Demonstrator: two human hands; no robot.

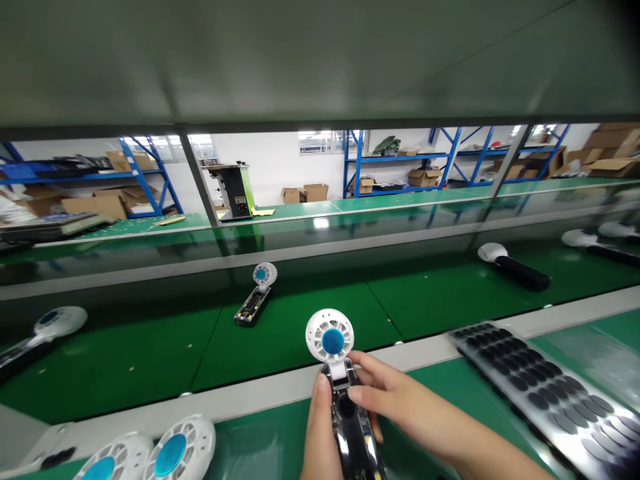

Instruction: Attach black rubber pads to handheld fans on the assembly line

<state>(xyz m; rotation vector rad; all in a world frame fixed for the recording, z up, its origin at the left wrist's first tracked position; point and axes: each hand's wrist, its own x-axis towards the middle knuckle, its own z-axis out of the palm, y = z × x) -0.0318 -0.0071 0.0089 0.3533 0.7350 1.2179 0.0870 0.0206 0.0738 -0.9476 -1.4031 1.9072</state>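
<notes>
A hand-held fan (331, 340) with a round white head, a blue centre and a dark open handle stands upright in front of me. My left hand (316, 437) is wrapped round the handle from the left. My right hand (387, 393) comes in from the right, its fingers pinched on the upper part of the handle just under the head. Both hands are over the near green bench, at the edge of the conveyor belt (300, 327).
A similar fan (256, 297) lies on the belt behind, another (43, 330) at the left, and closed ones (513, 265) at the right. Two white fan heads (165, 453) lie at the lower left. A tray of dark oval pads (545, 390) lies at the right.
</notes>
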